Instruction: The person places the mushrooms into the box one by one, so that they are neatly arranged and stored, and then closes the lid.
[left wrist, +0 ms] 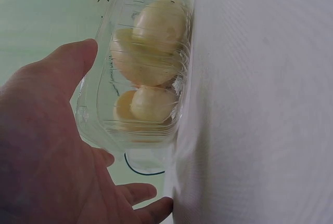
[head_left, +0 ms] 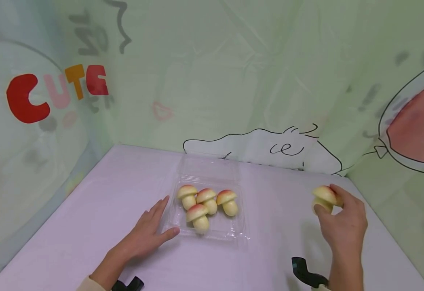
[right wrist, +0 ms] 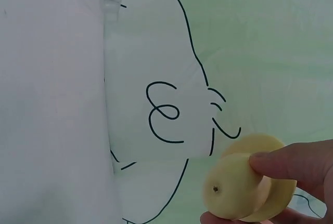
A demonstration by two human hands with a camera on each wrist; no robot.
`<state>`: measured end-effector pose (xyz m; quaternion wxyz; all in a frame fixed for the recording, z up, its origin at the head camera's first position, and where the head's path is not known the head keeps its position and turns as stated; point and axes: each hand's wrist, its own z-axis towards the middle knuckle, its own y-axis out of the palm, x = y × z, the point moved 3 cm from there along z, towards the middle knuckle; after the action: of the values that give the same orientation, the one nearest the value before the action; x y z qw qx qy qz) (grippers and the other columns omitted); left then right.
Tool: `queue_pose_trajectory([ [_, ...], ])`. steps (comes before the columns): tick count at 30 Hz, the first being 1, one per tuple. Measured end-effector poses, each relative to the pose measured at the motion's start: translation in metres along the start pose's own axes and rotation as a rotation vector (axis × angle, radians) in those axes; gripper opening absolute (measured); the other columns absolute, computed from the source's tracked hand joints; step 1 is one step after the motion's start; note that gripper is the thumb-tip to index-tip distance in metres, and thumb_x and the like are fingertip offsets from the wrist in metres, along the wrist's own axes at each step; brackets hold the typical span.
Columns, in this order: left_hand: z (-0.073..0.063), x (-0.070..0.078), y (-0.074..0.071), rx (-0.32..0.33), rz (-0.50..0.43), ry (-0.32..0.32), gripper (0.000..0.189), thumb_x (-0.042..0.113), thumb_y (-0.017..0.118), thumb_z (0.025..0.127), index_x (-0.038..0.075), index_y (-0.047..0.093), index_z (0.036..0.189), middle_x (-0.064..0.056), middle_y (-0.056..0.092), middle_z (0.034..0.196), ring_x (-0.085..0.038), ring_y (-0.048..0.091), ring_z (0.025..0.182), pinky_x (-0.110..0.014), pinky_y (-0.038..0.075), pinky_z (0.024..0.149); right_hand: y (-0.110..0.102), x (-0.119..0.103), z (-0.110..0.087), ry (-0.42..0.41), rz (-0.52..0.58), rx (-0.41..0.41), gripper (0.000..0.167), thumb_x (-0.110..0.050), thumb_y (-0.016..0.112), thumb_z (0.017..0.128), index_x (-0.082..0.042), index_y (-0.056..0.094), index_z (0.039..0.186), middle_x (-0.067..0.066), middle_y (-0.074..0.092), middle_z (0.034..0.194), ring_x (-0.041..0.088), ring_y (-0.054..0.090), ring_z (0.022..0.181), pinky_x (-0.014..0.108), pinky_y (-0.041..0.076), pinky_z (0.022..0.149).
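A clear plastic clamshell box (head_left: 219, 233) stands on the table with its lid (head_left: 208, 166) laid back. Several toy mushrooms (head_left: 199, 218), cream-stemmed with red-tinged yellow caps, lie inside it. My left hand (head_left: 148, 232) is beside the box's left edge, fingers straight and thumb near the front corner; in the left wrist view the box wall (left wrist: 91, 99) is close to the thumb. Off to the right, my right hand (head_left: 344, 220) pinches another toy mushroom (head_left: 324, 197) between thumb and fingers, raised above the table. The right wrist view shows the mushroom's rounded stem end (right wrist: 226, 190).
The white table (head_left: 270, 250) is bounded by pale green curtains (head_left: 255, 72) at the back and both sides. Printed drawings and letters mark the curtains. Black wrist mounts (head_left: 306, 275) sit below both hands.
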<state>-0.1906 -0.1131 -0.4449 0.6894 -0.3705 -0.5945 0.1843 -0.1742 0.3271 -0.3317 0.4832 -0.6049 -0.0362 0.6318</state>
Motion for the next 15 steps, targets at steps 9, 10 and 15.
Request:
queue_pose_trajectory([
  [9, 0.000, 0.000, -0.001, 0.003, -0.003, 0.009, 0.098, 0.062, 0.061, 0.096, 0.016, 0.011, 0.168, -0.021, 0.020, 0.171, -0.040, 0.016, 0.160, -0.064, 0.005, 0.128, 0.016, -0.016, -0.008, -0.170, 0.016, -0.051, 0.059, 0.001, 0.067, 0.092, -0.004, 0.054, 0.149, 0.027, 0.046, 0.149, 0.047, 0.045, 0.133, 0.011, 0.047, 0.078],
  [10, 0.000, 0.000, -0.001, 0.003, -0.003, 0.008, 0.098, 0.062, 0.061, 0.096, 0.016, 0.011, 0.168, -0.021, 0.020, 0.171, -0.040, 0.016, 0.160, -0.065, 0.005, 0.128, 0.018, -0.018, -0.009, -0.190, 0.019, -0.058, 0.058, 0.001, 0.068, 0.091, -0.004, 0.055, 0.148, 0.026, 0.047, 0.149, 0.045, 0.046, 0.132, 0.007, 0.047, 0.075],
  [15, 0.001, -0.002, 0.001, 0.002, 0.001, 0.000, 0.099, 0.063, 0.061, 0.096, 0.017, 0.012, 0.168, -0.020, 0.021, 0.171, -0.040, 0.017, 0.159, -0.064, 0.006, 0.128, 0.024, -0.028, -0.014, -0.250, 0.042, -0.082, 0.058, 0.004, 0.069, 0.091, -0.004, 0.056, 0.147, 0.024, 0.048, 0.148, 0.044, 0.047, 0.132, 0.049, 0.060, 0.092],
])
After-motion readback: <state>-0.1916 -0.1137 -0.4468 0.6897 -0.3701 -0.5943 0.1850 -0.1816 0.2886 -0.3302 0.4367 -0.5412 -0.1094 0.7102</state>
